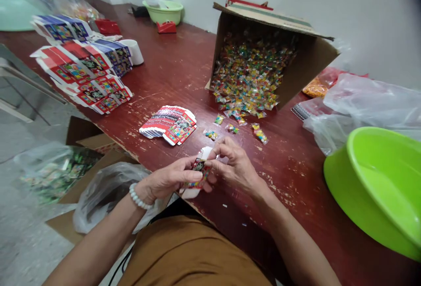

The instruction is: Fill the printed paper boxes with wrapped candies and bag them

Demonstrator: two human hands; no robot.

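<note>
My left hand [179, 173] is closed around a small printed cardboard box [198, 173], its white flap standing up at the top. At the box's upper end, the thumb and fingers of my right hand [232, 163] are pinched together; what lies between them is mostly hidden, though a bit of pale, shiny material shows under the fingers. Just beyond my hands lie several small clear packets of coloured candy [210, 134]. To their left, a fanned stack of flat red printed boxes [171, 123] rests on the table.
A tipped cardboard carton [304, 69] spills many candy packets onto the red table [184, 71]. Bundles of flat boxes [85, 64] sit at left, near a white cup-shaped object [134, 52] and a red tape dispenser [166, 27]. A green basin [342, 176] stands at right.
</note>
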